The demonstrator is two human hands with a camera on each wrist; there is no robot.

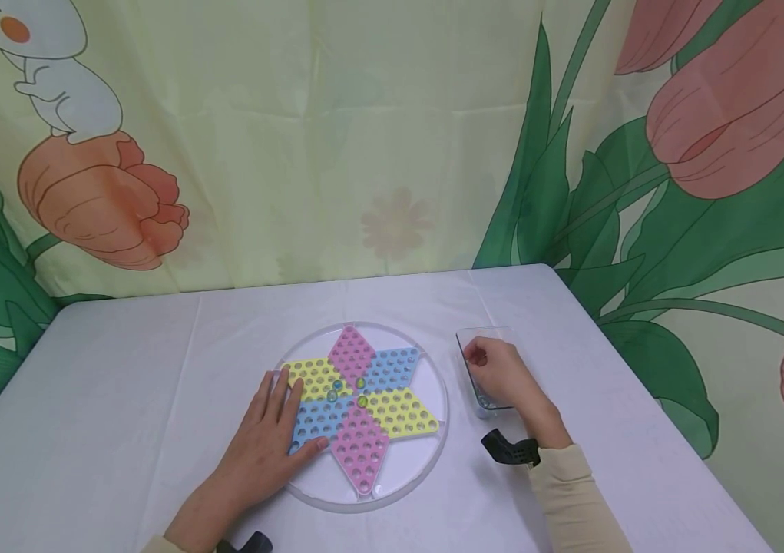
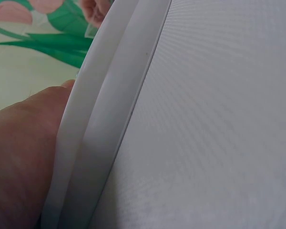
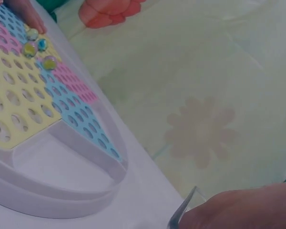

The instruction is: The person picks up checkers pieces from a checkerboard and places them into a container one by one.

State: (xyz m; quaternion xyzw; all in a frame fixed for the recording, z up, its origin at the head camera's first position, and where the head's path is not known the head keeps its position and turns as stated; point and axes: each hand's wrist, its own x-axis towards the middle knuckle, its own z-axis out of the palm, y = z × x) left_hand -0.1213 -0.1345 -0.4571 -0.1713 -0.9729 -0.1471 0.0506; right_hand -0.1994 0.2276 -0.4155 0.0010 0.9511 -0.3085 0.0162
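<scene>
A round white Chinese checkers board [image 1: 392, 491] with a pink, yellow and blue star of holes lies on the table. Several glass marbles [image 1: 362, 401] sit near the star's centre; the right wrist view shows these marbles [image 3: 49, 62] larger. My left hand [image 1: 263, 438] rests on the board's left side, its fingers spread and fairly straight. To the right of the board, my right hand [image 1: 502, 370] is over a clear plastic box [image 1: 487, 405], fingers bent inward. Whether a marble is between those fingertips cannot be seen. The hand covers much of the box's inside.
A white cloth covers the table [image 1: 122, 430]. Behind it hangs a curtain [image 1: 392, 138] printed with tulips and a white animal. Black straps [image 1: 512, 448] are on the wrists. An empty-looking white compartment [image 3: 62, 160] of the board shows in the right wrist view.
</scene>
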